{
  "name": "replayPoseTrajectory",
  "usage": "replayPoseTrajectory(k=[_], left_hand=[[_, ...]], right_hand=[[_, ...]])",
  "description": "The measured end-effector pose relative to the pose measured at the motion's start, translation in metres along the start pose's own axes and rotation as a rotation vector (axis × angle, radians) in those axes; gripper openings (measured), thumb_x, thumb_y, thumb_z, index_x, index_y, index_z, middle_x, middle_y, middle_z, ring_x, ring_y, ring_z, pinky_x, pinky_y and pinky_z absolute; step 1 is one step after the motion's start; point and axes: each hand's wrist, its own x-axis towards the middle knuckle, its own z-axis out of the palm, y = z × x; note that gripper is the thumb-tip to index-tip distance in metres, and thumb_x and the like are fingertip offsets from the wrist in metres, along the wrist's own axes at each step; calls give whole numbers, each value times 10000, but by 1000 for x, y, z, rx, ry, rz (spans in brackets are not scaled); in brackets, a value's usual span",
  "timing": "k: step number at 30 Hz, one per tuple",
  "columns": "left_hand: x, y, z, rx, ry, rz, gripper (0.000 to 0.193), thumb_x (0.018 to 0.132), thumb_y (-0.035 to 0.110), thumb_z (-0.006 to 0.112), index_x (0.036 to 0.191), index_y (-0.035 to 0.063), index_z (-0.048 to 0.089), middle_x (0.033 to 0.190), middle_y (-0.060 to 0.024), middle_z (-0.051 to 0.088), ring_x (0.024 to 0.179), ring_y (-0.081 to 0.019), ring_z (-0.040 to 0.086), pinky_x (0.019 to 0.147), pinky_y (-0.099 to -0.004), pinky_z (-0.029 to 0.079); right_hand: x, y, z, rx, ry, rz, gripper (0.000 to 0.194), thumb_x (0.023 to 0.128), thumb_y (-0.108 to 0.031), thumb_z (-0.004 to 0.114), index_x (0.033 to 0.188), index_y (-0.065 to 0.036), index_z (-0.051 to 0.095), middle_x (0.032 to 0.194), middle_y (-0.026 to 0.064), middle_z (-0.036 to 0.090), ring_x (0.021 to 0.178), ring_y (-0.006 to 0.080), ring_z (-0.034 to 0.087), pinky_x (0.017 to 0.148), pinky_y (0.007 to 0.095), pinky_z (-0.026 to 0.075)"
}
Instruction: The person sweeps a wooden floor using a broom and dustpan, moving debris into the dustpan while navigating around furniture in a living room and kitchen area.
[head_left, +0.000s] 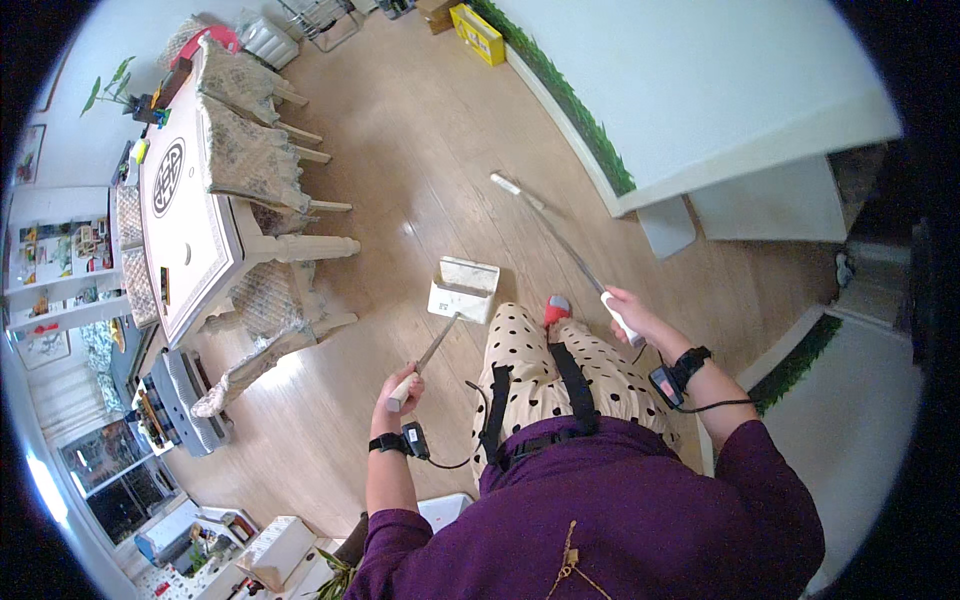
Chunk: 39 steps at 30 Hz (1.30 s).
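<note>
My left hand (405, 388) is closed around the handle of a long-handled white dustpan (465, 301). The pan lies low over the wooden floor in front of my feet, its open side facing away from me; whether it touches the floor I cannot tell. In my right hand (628, 313) is the white grip of a broom (566, 251) with a thin metal shaft. Its narrow white head (517, 189) reaches out ahead and to the right of the dustpan, apart from it. The pan's inside looks greyish, and any dirt in it is too small to tell.
To the left stand a white dining table (214, 217) and fabric-covered chairs (251, 165), their legs jutting over the wooden floor (397, 150). A white wall with green grass-like trim (577, 112) borders the right. A yellow box (478, 34) sits against its far end.
</note>
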Motion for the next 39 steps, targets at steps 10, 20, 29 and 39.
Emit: replayPoseTrajectory(k=[10,20,29,39], left_hand=[[-22,122,94,-7,-28,161,237,901,289,481,802,84,414,601,-21,441,431,-75,409,333,-155,368],[-30,331,200,53,-56,67,334,878,323,517,720,52,405,600,-19,443,437,-69,431,343,-155,393],[1,462,299,-11,-5,4,315,889,354,483,732,89,417,573,-7,444,409,-73,424,335,-176,350],[54,563,437,6,175,76,311,881,394,489,758,123,398,533,14,418,367,-83,395,332,-205,302]], right_hand=[[90,-172,-13,-72,112,-47,490,896,-232,392,1351,-107,261,575,65,490,397,147,481,335,288,388],[175,-319,30,98,44,60,521,906,-245,399,1379,-166,193,572,67,472,390,134,440,346,263,385],[297,-499,52,-98,11,64,501,910,-251,405,1367,-134,237,571,61,476,404,141,457,361,283,396],[569,-821,93,-432,-135,-197,267,889,-328,398,785,-89,453,519,66,486,367,162,478,309,308,366]])
